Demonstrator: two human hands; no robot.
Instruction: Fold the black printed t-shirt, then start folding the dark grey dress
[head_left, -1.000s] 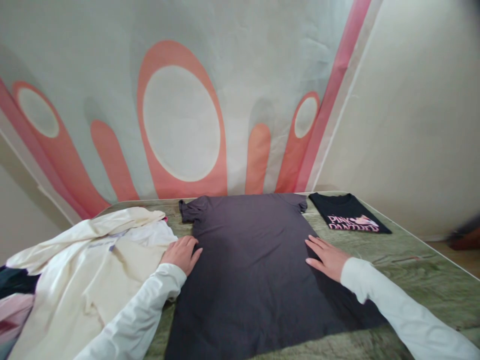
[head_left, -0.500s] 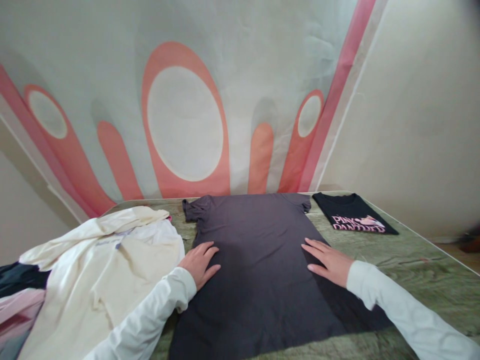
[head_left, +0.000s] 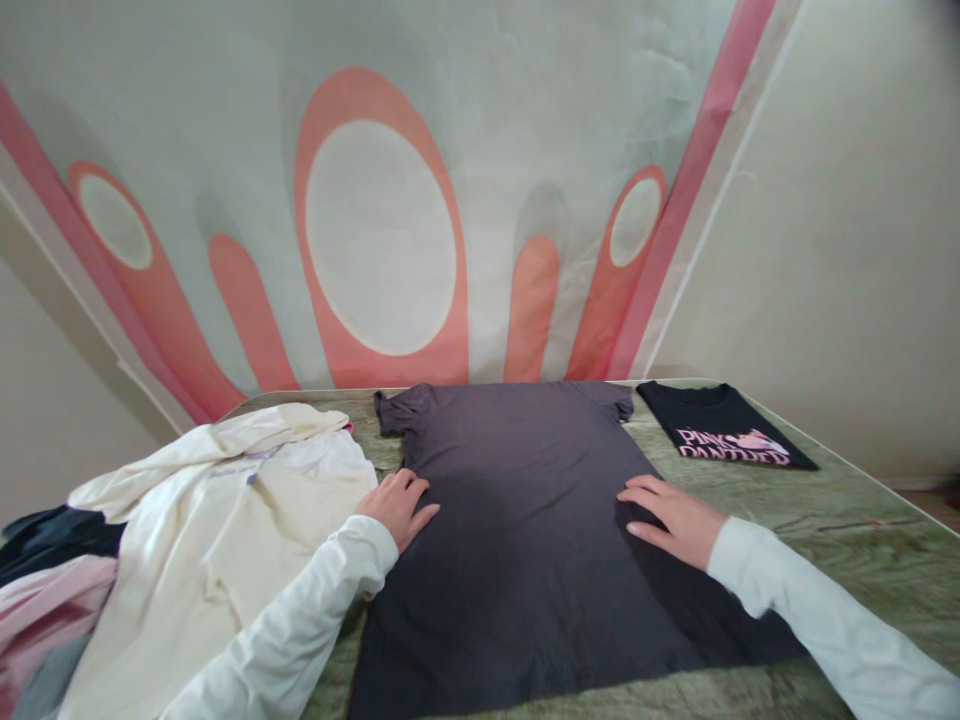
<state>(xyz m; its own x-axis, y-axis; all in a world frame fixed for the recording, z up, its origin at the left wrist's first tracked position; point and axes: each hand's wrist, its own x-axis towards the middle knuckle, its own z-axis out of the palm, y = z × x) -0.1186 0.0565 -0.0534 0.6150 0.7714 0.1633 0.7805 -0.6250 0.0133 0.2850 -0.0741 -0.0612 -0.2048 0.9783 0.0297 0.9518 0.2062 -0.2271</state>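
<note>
A dark grey T-shirt (head_left: 525, 520) lies spread flat on a green bed cover (head_left: 847, 520), its neck toward the wall. My left hand (head_left: 396, 506) rests flat on the shirt's left edge, fingers stretched out. My right hand (head_left: 671, 518) lies flat on the shirt's right edge, fingers open and pointing left. Both arms wear white long sleeves. Neither hand holds anything.
A heap of cream and white garments (head_left: 217, 520) fills the left side, with pink and dark clothes (head_left: 37, 590) beyond it. A folded black T-shirt with pink print (head_left: 724, 432) lies at the back right. A wall hanging with orange shapes (head_left: 382, 220) stands behind the bed.
My left hand slid from the shirt's left edge a little inward onto the fabric. My right hand shifted slightly outward along the right edge. The camera tilted a bit.
</note>
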